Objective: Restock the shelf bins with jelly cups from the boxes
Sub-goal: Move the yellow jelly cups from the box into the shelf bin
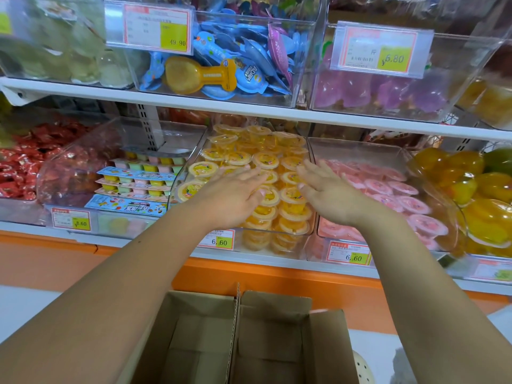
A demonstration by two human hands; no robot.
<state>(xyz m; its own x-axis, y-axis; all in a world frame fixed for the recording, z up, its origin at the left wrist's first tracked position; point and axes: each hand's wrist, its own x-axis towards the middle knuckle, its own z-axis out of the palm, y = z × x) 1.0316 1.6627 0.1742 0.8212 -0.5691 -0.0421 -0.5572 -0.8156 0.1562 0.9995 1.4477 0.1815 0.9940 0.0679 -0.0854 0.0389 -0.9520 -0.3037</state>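
Both hands hover flat over the heaped yellow jelly cups in the middle clear bin on the lower shelf. The left hand and right hand are both released, fingers straight and spread, palms down, gripping nothing. The fingertips are blurred, so it cannot be told whether they press on the lids or pass just above them.

The bin's long axis runs from near to far, and the pile climbs toward the far end. The two hands sit side by side over its middle rows. The left hand covers the centre-left cups. The right hand is over the right-hand rows, just beside the wall shared with the bin of pink jelly cups.

An open cardboard box stands near the camera, below the shelf edge and between the two forearms. No cups show in the part of its inside that is visible.

Judging from this, the yellow bin looks close to full. The step in hand appears to be levelling or settling the cups rather than fetching more. Any further stock would have to come from the near side, straight back and down from both hands, and neither hand is clearly the closer. A 6.60 price tag hangs on the bin's near face.
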